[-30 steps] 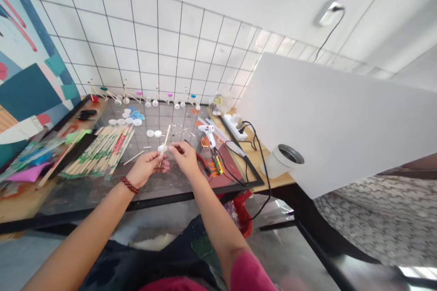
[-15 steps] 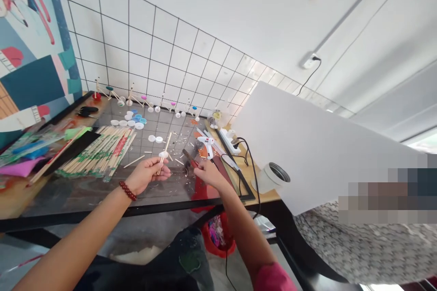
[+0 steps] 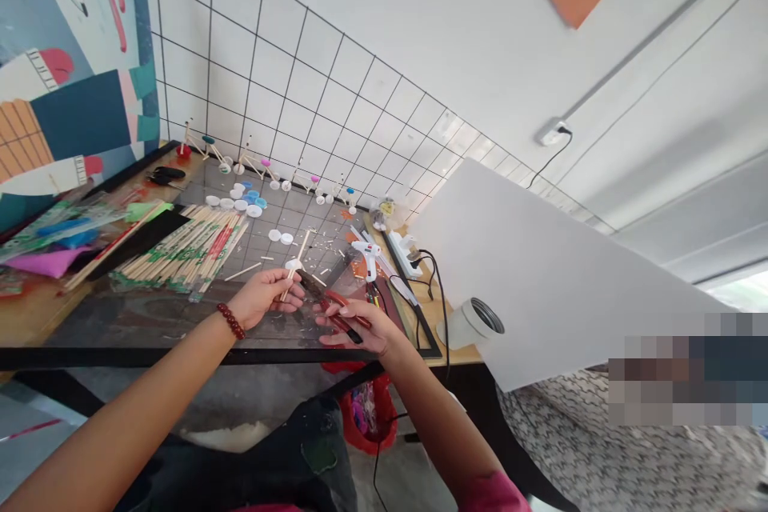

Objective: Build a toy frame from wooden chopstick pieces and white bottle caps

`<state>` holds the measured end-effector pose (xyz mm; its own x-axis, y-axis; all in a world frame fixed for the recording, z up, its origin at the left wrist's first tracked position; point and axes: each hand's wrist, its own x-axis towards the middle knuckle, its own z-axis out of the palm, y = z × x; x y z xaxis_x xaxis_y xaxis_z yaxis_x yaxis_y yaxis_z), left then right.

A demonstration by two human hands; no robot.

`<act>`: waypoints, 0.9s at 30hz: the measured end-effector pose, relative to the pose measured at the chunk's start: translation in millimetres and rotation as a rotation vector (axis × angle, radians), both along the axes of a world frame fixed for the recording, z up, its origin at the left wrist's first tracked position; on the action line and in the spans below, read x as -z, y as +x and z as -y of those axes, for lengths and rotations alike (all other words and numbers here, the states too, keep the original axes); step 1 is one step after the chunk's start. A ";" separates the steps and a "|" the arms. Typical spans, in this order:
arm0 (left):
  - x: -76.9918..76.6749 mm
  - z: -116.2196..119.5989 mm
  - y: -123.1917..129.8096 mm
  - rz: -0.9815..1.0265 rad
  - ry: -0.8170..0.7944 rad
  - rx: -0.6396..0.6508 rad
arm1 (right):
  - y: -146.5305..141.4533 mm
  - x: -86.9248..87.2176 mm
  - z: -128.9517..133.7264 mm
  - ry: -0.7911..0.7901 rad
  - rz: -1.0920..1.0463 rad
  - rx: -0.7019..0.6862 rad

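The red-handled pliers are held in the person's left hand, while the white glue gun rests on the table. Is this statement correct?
Not entirely: the head view shows the red-handled pliers in the right hand, not the left. The white glue gun does rest on the table.

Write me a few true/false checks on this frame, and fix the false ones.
1. The right hand holds pliers. True.
2. The left hand holds sticks. True.
3. The bracelet is on the right wrist. False: it is on the left.
4. The pliers are green-handled. False: red-handled.
5. The glue gun is in neither hand. True.
6. The loose caps are all white. False: some are blue.
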<state>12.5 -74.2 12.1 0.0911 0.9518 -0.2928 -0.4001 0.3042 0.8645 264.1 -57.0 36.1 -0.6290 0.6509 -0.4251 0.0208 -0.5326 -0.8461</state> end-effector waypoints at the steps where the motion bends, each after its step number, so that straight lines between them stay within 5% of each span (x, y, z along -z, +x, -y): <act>1: -0.7 0.5 0.2 -0.006 0.001 0.005 | 1.0 0.0 0.5 0.000 0.002 -0.009; 27: 16.3 -2.0 -2.1 0.010 0.031 0.110 | -9.6 -6.3 4.9 0.248 0.088 0.009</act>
